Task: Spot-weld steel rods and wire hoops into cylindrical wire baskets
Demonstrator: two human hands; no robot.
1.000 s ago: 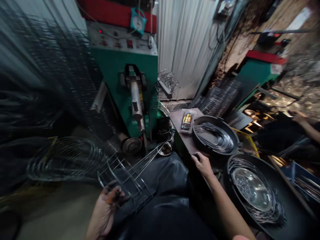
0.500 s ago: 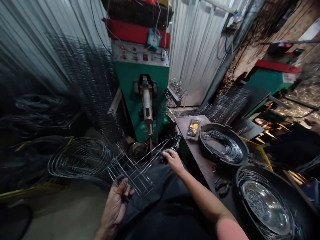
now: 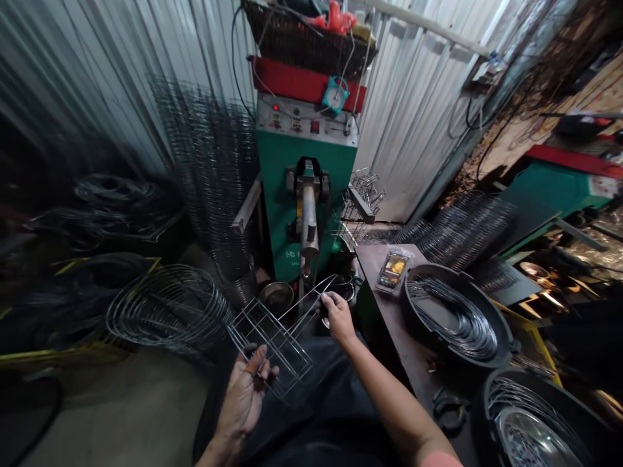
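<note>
A wire rack (image 3: 275,340) of thin crossed rods, with long wires slanting up to the right, is held over my lap. My left hand (image 3: 248,386) grips its near left edge, thumb on top. My right hand (image 3: 337,314) pinches the slanting wires near their upper right end. Just beyond the rack stands a green machine (image 3: 272,162) with a metal welding arm (image 3: 309,224) pointing down toward me. A round metal bowl (image 3: 276,298) sits below that arm, behind the rack.
Wire hoops (image 3: 165,308) pile up on the left, and a tall stack of wire pieces (image 3: 209,175) leans by the machine. On the right-hand table (image 3: 372,259) lie a phone (image 3: 393,271), a black tray (image 3: 413,321) of bent wires, and pliers (image 3: 450,412).
The view has shifted, so the machine and table appear farther right and lower. Both hands keep hold of the wire rack, which is slightly re-angled.
</note>
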